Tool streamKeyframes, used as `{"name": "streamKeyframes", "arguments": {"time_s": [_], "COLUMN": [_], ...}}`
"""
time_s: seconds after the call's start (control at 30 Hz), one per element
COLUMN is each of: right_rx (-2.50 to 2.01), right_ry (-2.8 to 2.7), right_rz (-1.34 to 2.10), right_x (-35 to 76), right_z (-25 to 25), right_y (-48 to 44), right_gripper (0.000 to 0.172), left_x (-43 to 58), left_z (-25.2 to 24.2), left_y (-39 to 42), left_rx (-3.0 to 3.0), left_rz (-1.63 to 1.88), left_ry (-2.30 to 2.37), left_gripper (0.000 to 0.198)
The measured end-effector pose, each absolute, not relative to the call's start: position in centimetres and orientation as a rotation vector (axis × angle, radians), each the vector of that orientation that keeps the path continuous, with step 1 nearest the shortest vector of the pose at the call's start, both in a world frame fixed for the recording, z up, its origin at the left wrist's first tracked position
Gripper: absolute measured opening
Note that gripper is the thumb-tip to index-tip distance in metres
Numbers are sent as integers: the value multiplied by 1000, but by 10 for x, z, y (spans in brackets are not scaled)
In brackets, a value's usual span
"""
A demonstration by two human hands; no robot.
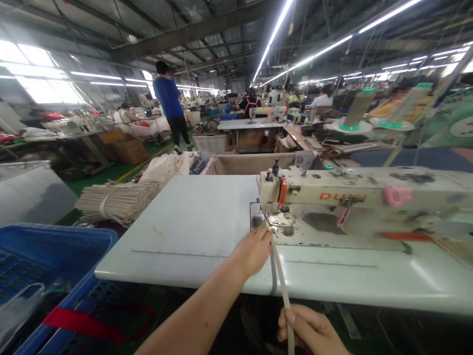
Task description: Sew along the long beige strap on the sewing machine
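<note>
A narrow beige fabric strap (pixel 280 272) runs from beneath the needle area of the sewing machine (pixel 314 192) down past the table's front edge. Close in front of the presser foot, my left hand (pixel 256 250) has its fingers bent together at the strap's upper part, where the fingertips partly hide it. Below the edge, my right hand (pixel 308 328) pinches the same strap between thumb and fingers, and its lower end leaves the picture. Between the two hands the strap looks straight.
The white sewing table (pixel 192 217) carries the machine. At left stand a blue plastic basket (pixel 92 236) and a tied bundle of beige strips (pixel 114 202). Thread cones (pixel 360 108) rise behind the machine. A person in a blue top (pixel 168 101) stands in the aisle beyond.
</note>
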State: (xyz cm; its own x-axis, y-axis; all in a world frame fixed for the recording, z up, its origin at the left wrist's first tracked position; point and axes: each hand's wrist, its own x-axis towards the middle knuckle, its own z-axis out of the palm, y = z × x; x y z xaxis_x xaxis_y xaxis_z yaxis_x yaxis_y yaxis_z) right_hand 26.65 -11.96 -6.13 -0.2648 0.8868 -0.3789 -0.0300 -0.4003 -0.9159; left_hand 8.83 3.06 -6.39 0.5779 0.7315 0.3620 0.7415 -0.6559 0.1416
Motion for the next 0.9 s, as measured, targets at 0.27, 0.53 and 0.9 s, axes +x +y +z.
{"name": "streamKeyframes", "arguments": {"time_s": [0.27,0.53,0.9], "right_rx": [-1292,-1178,-1253], "right_ry": [-998,-1096,-1399], "right_rz": [1753,1780,1471], "right_x": [261,265,262], "right_z": [-54,-78,-67], "right_y": [-126,-117,-107], "right_gripper": [50,49,48], "left_x": [88,87,87], "left_z": [-65,-62,-64], "left_y": [30,26,28], "left_rx": [-2774,-2768,-2797], "left_rz": [-638,-636,-646], "left_ry": [-1273,-1265,-1281], "left_gripper": [22,21,22]}}
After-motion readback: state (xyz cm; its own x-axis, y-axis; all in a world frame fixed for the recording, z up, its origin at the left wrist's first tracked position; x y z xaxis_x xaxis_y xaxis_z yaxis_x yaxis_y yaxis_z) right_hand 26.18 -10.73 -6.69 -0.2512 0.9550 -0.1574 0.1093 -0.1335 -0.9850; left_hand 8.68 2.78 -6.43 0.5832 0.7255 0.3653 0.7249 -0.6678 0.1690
